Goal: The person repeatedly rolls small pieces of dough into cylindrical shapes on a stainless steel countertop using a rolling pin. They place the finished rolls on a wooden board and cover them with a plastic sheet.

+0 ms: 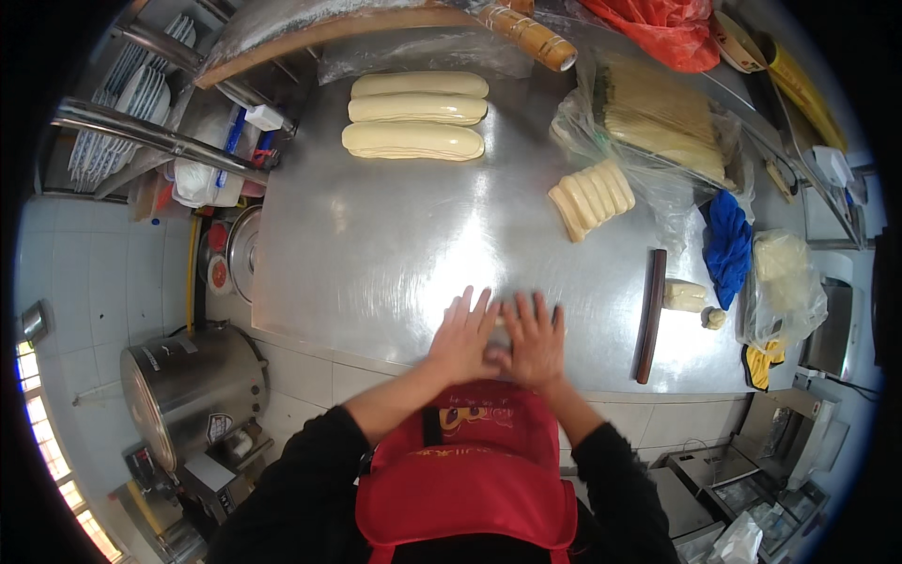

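Palms down near the front edge of the steel table (394,233), my left hand (461,345) and my right hand (530,342) lie side by side with fingers spread. A pale bit, perhaps dough, peeks out between them; whatever lies under the palms is hidden. Farther back, three long, smooth dough rolls (414,141) rest in parallel. To their right sits a row of several shorter dough strips (595,196) pressed together. A dark wooden rolling pin (652,317) lies to the right of my right hand, beside a dough block (685,295) and a small dough lump (715,319).
A plastic-wrapped tray of pale strips (662,120) occupies the back right. Near the right edge are a blue cloth (727,247), a plastic bag (782,282) and a yellow-black cloth (762,363). A thick wooden roller (528,37) overhangs the back. Metal shelf rails (162,144) border the left.
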Motion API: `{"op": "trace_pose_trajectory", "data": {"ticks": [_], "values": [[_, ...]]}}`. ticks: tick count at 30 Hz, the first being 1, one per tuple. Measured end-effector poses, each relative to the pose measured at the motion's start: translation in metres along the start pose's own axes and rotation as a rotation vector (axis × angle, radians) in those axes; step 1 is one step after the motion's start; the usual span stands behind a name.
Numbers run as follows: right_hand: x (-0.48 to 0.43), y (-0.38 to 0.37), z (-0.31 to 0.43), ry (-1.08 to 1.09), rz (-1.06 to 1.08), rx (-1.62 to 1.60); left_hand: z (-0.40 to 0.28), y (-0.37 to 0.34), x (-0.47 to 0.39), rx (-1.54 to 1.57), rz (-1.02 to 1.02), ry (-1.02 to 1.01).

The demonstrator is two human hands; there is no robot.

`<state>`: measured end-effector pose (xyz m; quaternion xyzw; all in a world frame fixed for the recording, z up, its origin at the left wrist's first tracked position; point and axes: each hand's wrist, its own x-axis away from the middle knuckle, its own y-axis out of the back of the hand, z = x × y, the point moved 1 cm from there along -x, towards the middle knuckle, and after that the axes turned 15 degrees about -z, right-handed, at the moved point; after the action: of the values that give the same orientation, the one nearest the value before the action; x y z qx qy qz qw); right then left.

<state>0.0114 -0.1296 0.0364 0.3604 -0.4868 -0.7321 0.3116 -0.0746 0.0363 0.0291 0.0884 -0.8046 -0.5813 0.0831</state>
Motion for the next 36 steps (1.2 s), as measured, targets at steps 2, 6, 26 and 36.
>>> {"op": "trace_pose_trajectory", "data": {"ticks": [2,6,26,36], "values": [[-0.002,-0.002,0.002,0.021,0.252,-0.033,-0.01,0.0,0.014,0.031,0.094,-0.017],[-0.048,-0.025,-0.024,-0.007,0.042,0.045,-0.009,-0.004,-0.007,-0.179,-0.114,0.019],[-0.003,-0.021,-0.009,-0.032,0.314,0.016,-0.029,-0.033,0.021,-0.162,0.328,-0.056],[-0.031,-0.034,-0.026,-0.082,0.117,0.049,-0.02,-0.031,-0.001,-0.055,-0.001,0.004]]}}
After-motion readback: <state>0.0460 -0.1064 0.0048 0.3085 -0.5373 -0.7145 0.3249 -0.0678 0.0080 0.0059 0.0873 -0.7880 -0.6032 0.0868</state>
